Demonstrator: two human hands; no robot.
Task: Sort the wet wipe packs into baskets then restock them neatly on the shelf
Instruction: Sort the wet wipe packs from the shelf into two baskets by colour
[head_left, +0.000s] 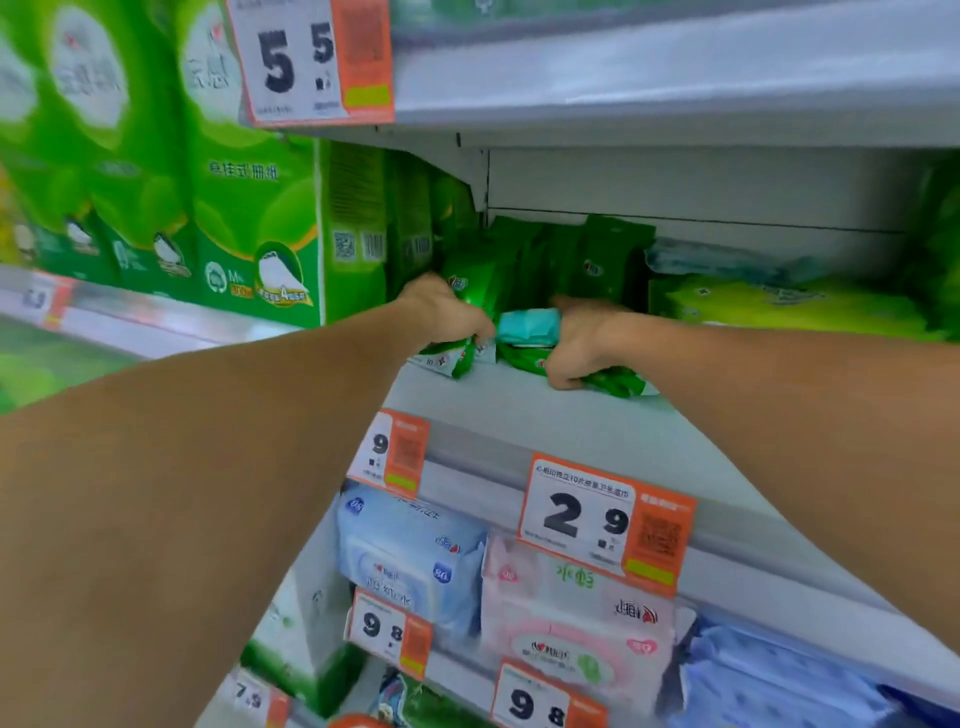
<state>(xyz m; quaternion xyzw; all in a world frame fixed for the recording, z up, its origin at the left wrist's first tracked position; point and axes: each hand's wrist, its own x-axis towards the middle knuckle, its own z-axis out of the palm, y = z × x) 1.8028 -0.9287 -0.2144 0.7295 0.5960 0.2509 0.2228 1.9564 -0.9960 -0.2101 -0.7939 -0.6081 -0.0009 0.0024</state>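
- Head view: the left hand (447, 312) gripped green packs (457, 358) at the shelf (519, 410) lip; the right hand (576, 343) clutched green packs (613, 382) beneath a teal pack (527, 325) lodged between both hands.
- Risk: the loose teal pack could slip off the edge if either hand pulled away; upright packs (613, 260) behind the hands might topple.

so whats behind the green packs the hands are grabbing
More green packs stand upright behind them, against the white shelf back panel. Whatever lies lower behind the hands is covered.
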